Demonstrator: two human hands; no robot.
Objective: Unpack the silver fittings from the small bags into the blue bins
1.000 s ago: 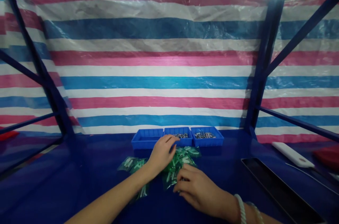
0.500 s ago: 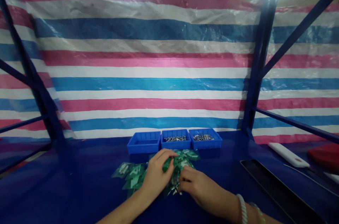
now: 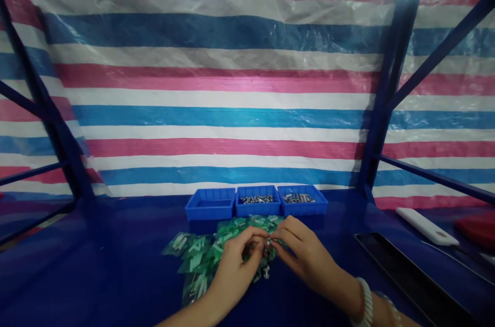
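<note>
My left hand (image 3: 238,262) and my right hand (image 3: 303,247) meet fingertip to fingertip over a pile of small green plastic bags (image 3: 228,231). Between their pinched fingers shows a small shiny metal part (image 3: 269,241), too small to name and mostly covered by the fingers. Both hands are closed on it. Pale and metal pieces show through the green bags. Just below the fingertips, loose metal hardware (image 3: 266,271) lies on the blue table at the near edge of the pile.
Behind the pile stand three blue bins: the left bin (image 3: 211,213) shows no parts, while the middle bin (image 3: 258,209) and right bin (image 3: 304,208) hold small metal pieces. A dark phone-like slab (image 3: 406,275) and a white device (image 3: 425,226) lie at right. Blue rack posts (image 3: 381,110) flank the table.
My hands have come together, the right one moving up and inward from the pile's near edge. The small metal part now shows between the fingertips. The view has tilted slightly downward.
</note>
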